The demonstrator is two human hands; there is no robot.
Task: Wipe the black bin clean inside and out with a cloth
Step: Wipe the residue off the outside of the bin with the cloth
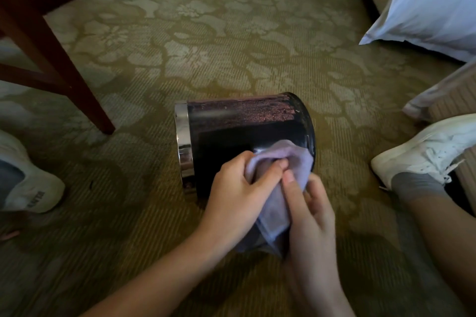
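Observation:
The black bin [239,131] lies on its side on the carpet, its shiny metal rim [183,141] at the left and its base toward the right. A pale purple cloth [278,188] hangs over the bin's near side. My left hand [239,193] grips the cloth's upper left part against the bin. My right hand [309,216] holds the cloth's right and lower part, thumb pressed on the fabric. Both hands hide the bin's near lower wall. The bin's inside is not visible.
Patterned green-gold carpet [206,33] covers the floor. Dark wooden furniture legs [64,64] stand at the left. My white shoes sit at the left [28,185] and right [425,149]. A white pillow [432,2] leans on a bed at the upper right.

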